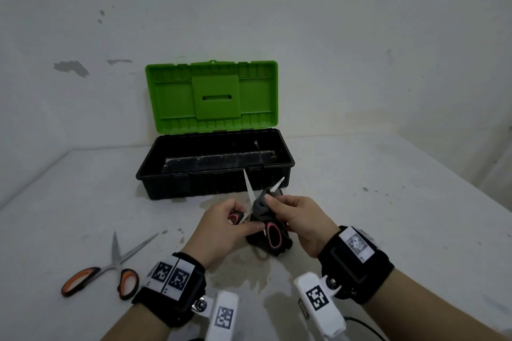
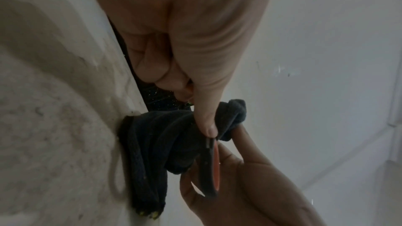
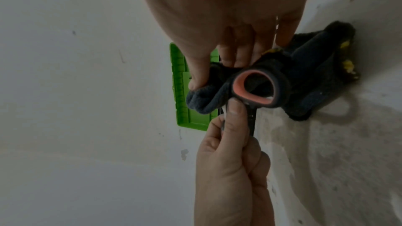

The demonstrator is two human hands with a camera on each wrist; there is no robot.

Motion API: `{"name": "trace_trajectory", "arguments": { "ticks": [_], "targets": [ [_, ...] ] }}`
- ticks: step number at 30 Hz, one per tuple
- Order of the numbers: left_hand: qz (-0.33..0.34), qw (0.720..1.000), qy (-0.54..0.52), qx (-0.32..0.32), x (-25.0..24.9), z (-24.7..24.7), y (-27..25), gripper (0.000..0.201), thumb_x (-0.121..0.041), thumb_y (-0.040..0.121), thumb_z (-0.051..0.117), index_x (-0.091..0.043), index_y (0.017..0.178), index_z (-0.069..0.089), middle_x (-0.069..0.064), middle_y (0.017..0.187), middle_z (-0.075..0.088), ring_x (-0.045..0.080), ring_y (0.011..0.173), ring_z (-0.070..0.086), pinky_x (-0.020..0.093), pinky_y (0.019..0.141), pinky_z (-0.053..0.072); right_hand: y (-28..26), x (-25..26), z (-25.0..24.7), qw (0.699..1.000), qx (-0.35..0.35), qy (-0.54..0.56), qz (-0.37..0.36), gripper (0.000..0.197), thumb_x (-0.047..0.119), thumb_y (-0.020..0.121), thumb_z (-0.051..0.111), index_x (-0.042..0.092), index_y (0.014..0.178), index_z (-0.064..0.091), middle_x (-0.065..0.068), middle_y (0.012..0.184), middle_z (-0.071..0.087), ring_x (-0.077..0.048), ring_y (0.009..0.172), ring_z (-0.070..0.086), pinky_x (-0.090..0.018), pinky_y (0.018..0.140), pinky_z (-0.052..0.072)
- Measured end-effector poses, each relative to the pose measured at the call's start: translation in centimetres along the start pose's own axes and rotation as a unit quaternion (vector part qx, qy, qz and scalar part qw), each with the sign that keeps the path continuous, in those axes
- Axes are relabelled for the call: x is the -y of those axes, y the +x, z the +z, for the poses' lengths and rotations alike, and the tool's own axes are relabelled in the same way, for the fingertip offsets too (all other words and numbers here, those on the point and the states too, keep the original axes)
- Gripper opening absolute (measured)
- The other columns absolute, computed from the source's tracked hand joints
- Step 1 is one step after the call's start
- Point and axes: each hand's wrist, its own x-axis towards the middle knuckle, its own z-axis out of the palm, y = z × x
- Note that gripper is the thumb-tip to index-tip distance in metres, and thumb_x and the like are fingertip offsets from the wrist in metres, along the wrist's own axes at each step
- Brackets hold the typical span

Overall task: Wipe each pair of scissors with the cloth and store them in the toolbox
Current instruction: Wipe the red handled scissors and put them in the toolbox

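White, stained tabletop [image 1: 388,230] carries an open black toolbox with a green lid [image 1: 216,171] at its far edge. Before it, open-bladed scissors with pink-lined black handles [image 1: 273,235] are pinched by the left hand [image 1: 224,227], while a dark grey cloth [image 1: 260,206] is pinched round one blade by the right hand [image 1: 299,219]. With both points bare, a finger could be nicked if the cloth slips — and the orange-handled scissors [image 1: 110,268] near the left edge are not yet stored.

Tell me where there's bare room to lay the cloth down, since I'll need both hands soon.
Bare table lies right of the toolbox, and left of it, behind the orange scissors. The middle, before the toolbox, is crowded: left hand holds the red scissors, right hand the cloth.
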Motion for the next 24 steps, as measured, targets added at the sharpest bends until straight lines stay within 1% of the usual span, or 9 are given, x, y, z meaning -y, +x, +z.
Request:
{"name": "trace_trajectory", "arguments": {
  "ticks": [2,6,10,13,16,18,19,22,24],
  "targets": [
    [0.004,1.000,0.013,0.000,0.0,-0.1,0.0,0.035,-0.040,0.070,0.087,-0.022,0.075,0.057,-0.011,0.066,0.051,0.003,0.059,0.047,0.018,0.062,0.040,-0.2,-0.1,0.3,1.000,0.015,0.003,0.000,0.031,0.029,0.088,0.070,0.002,0.103,0.073,-0.012,0.092,0.076,-0.014,0.075,0.072,-0.019,0.061,0.053],
    [0.007,1.000,0.017,0.020,-0.2,0.3,-0.6,0.032,-0.039,0.072,0.086,-0.020,0.081,0.062,-0.003,0.075,0.064,0.001,0.061,0.055,0.012,0.056,0.044,-0.1,0.0,0.6,1.000,0.012,-0.011,-0.003,0.024,0.020,0.093,0.066,-0.002,0.101,0.071,-0.012,0.087,0.074,-0.011,0.069,0.071,-0.016,0.056,0.051],
    [0.000,1.000,-0.015,0.023,-0.4,0.8,-0.8,0.022,-0.033,0.077,0.084,-0.022,0.081,0.065,-0.009,0.067,0.063,-0.002,0.058,0.059,0.013,0.055,0.045,0.2,-0.2,0.6,0.999,-0.008,-0.037,-0.032,0.020,0.018,0.093,0.065,0.000,0.099,0.073,-0.014,0.091,0.075,-0.018,0.081,0.072,-0.023,0.069,0.055],
    [-0.010,0.999,-0.023,0.036,-0.5,0.7,-0.6,0.020,-0.039,0.077,0.082,-0.025,0.089,0.075,-0.007,0.073,0.070,0.002,0.067,0.065,0.017,0.062,0.050,0.2,-0.2,0.5,0.998,-0.015,-0.034,-0.041,0.017,0.018,0.090,0.069,0.003,0.094,0.075,-0.013,0.089,0.076,-0.017,0.080,0.072,-0.024,0.070,0.055],
    [-0.010,0.998,-0.039,0.050,-0.7,0.6,-0.6,0.019,-0.035,0.079,0.081,-0.020,0.091,0.077,-0.010,0.067,0.070,0.001,0.063,0.064,0.017,0.061,0.049,0.1,-0.2,0.3,0.998,-0.011,-0.034,-0.049,0.017,0.018,0.088,0.071,0.002,0.093,0.075,-0.012,0.088,0.076,-0.016,0.078,0.072,-0.022,0.067,0.054],
    [-0.012,0.997,-0.031,0.063,-0.5,0.5,-0.4,0.022,-0.037,0.078,0.081,-0.017,0.088,0.077,-0.007,0.069,0.069,0.005,0.064,0.064,0.023,0.063,0.052,0.0,-0.3,0.4,0.998,-0.012,-0.027,-0.052,0.018,0.017,0.088,0.071,0.001,0.093,0.075,-0.012,0.087,0.076,-0.016,0.077,0.072,-0.022,0.066,0.054],
    [-0.012,0.997,-0.023,0.067,-0.5,0.4,-0.3,0.025,-0.038,0.078,0.081,-0.015,0.085,0.075,-0.007,0.066,0.066,0.005,0.062,0.061,0.024,0.062,0.049,0.0,-0.3,0.5,0.998,-0.015,-0.025,-0.050,0.018,0.018,0.088,0.071,0.001,0.093,0.075,-0.013,0.087,0.076,-0.016,0.076,0.072,-0.022,0.066,0.055],
    [-0.020,0.997,-0.015,0.067,-0.7,0.4,-0.1,0.031,-0.038,0.077,0.082,-0.010,0.072,0.069,-0.010,0.057,0.053,0.003,0.054,0.050,0.021,0.056,0.040,0.1,-0.2,0.4,0.998,-0.035,-0.028,-0.042,0.020,0.018,0.089,0.070,-0.002,0.089,0.073,-0.012,0.081,0.074,-0.015,0.068,0.069,-0.020,0.060,0.053],
    [-0.014,0.997,-0.019,0.070,-1.3,0.5,-0.2,0.032,-0.036,0.078,0.082,-0.016,0.063,0.062,-0.014,0.051,0.051,0.000,0.049,0.047,0.016,0.053,0.037,0.3,0.1,0.3,0.998,-0.040,-0.026,-0.036,0.020,0.017,0.090,0.069,-0.002,0.090,0.073,-0.012,0.079,0.072,-0.014,0.065,0.066,-0.018,0.055,0.050]
  ]
}}
